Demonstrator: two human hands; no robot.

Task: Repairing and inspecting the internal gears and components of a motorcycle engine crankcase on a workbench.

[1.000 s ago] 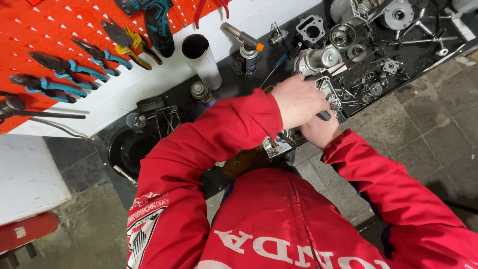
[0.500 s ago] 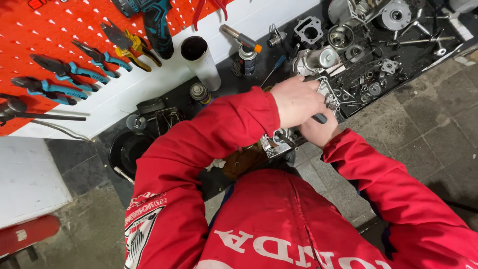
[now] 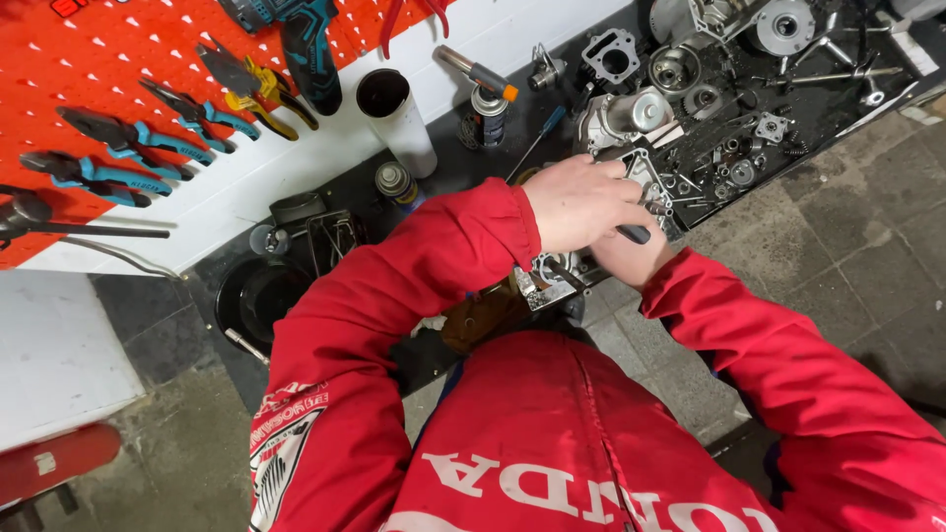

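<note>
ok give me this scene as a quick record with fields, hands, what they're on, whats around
left hand: palm down, resting on top of the metal engine casing
right hand: mostly hidden beneath the left one, gripping a dark tool handle
bench: dark worktop strewn with engine parts
near the hands: white tube, spray can, small torch
wall: orange pegboard hung with blue-handled pliers
clothing: red sleeves
</note>
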